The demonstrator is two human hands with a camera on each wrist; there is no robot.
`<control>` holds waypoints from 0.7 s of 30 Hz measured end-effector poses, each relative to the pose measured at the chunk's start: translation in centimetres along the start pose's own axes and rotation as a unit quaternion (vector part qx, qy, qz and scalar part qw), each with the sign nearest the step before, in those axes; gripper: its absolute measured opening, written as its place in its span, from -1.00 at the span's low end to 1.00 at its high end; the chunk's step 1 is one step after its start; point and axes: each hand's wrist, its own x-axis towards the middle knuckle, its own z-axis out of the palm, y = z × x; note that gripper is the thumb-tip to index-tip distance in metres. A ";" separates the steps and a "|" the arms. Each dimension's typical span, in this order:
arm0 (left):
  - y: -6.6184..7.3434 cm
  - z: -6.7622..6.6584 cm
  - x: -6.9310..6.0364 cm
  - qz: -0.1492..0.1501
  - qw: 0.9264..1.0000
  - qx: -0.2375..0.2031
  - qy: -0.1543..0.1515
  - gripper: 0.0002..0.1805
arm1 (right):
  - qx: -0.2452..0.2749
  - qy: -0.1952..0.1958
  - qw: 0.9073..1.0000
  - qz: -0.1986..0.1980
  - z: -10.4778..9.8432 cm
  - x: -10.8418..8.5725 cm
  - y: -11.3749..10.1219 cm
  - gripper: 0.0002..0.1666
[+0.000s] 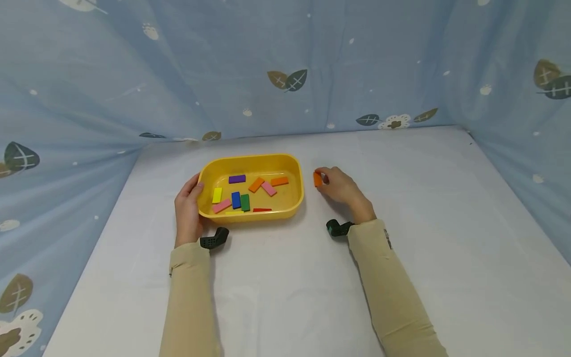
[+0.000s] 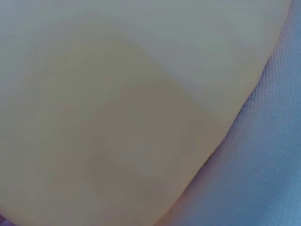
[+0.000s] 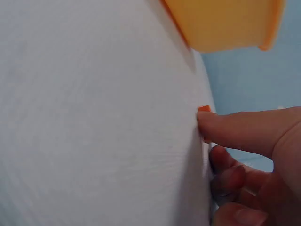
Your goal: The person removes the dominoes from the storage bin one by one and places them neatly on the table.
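Pinching an orange block at its fingertips, the right hand is closed to the block's thickness. The block sits at the very tips, on the side of the hand facing the tray, well ahead of the palm, with much of it uncovered; such a light hold probably suits so small a piece. Whether it touches the table I cannot tell. It is near the tray's right end but apart from it, about midway between the table's left and right edges and nearer the far edge.

The left hand grips the tray's left end, thumb over the rim, likely to steady it while the other hand works. The tray stands left of the table's middle, toward the far edge.

Inside, a purple block lies toward the far-left corner, a yellow block by the left end and a pink block in the near-left corner. A blue block and a green block lie side by side toward the near wall, which partly hides a red block. More orange and pink pieces lie toward the right end.

Beyond the far edge hangs a blue curtain.
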 end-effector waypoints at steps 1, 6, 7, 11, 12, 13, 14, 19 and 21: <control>0.0 0.0 0.0 -0.001 1.000 -0.003 -0.001 -0.57 | 0.002 0.005 1.000 0.002 0.1 0.0 0.0 -0.42; 0.4 0.1 -0.3 -0.005 1.000 -0.012 -0.005 -0.57 | 0.012 0.028 1.000 0.002 0.3 0.3 0.2 -0.41; 0.6 0.2 -0.5 -0.004 1.000 -0.010 -0.005 -0.57 | 0.015 0.028 1.000 0.001 0.2 0.3 0.2 -0.39; 1.1 0.5 -1.1 -0.001 1.000 -0.001 -0.003 -0.57 | 0.028 0.023 0.999 -0.001 0.0 0.4 0.4 -0.33; 1.1 0.4 -1.0 0.000 1.000 -0.001 -0.003 -0.56 | 0.033 0.022 0.999 -0.001 -0.1 0.3 0.4 -0.31; 1.0 0.3 -0.9 0.000 1.000 -0.003 -0.002 -0.57 | 0.041 0.023 0.999 -0.002 -0.2 0.3 0.4 -0.31; 0.8 0.2 -0.7 -0.001 1.000 -0.004 -0.001 -0.57 | 0.052 0.026 0.998 -0.003 -0.3 0.3 0.4 -0.31; 0.1 -0.1 -0.1 0.004 1.000 -0.004 0.000 -0.57 | 0.107 0.076 0.991 -0.024 -0.6 0.0 -0.6 -0.47; 0.1 -0.1 -0.1 0.004 1.000 -0.002 0.002 -0.56 | 0.120 0.106 0.986 -0.047 -0.6 -0.1 -1.4 -0.55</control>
